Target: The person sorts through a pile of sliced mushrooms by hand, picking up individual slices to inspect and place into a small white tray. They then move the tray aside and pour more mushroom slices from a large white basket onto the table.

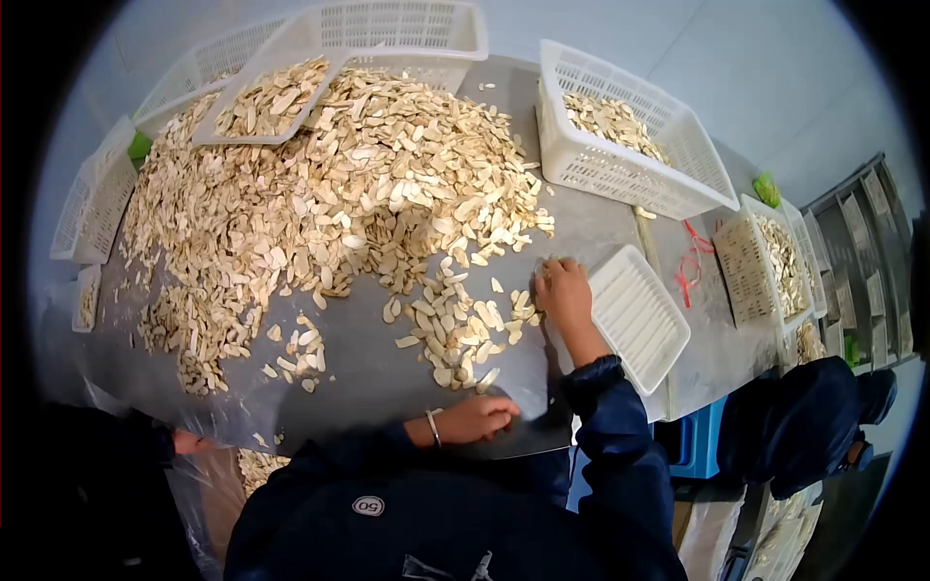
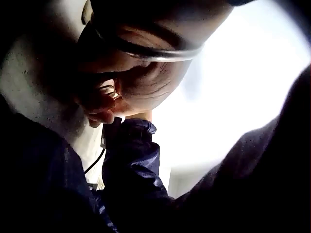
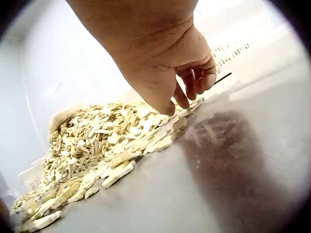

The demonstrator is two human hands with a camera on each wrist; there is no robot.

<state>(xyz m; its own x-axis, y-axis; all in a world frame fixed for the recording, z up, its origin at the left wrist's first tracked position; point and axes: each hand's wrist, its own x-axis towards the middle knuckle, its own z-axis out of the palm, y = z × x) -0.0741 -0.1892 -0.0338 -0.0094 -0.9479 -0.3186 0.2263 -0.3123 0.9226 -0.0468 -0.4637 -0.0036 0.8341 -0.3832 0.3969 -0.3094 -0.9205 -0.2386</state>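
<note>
A broad heap of pale dried slices (image 1: 387, 165) covers the grey table, with a smaller loose group (image 1: 450, 334) nearer the body. My right hand (image 1: 564, 295) reaches down beside that group's right end, fingers bent and parted; in the right wrist view the hand (image 3: 160, 63) hangs at the edge of the slices (image 3: 116, 141), with none seen in its grasp. Near the front edge, my left hand (image 1: 475, 419) lies loosely curled. The left wrist view is dark; the hand (image 2: 141, 87) has bent fingers, and a small pale patch among them is unclear.
A white tray (image 1: 639, 320) lies right of my right hand. White baskets (image 1: 630, 160) stand behind and at both sides, one (image 1: 266, 136) tipped on the heap. Red ties (image 1: 689, 271) lie at the right. Another person (image 1: 804, 426) is at the right, and another's hand (image 1: 191, 443) shows at the left.
</note>
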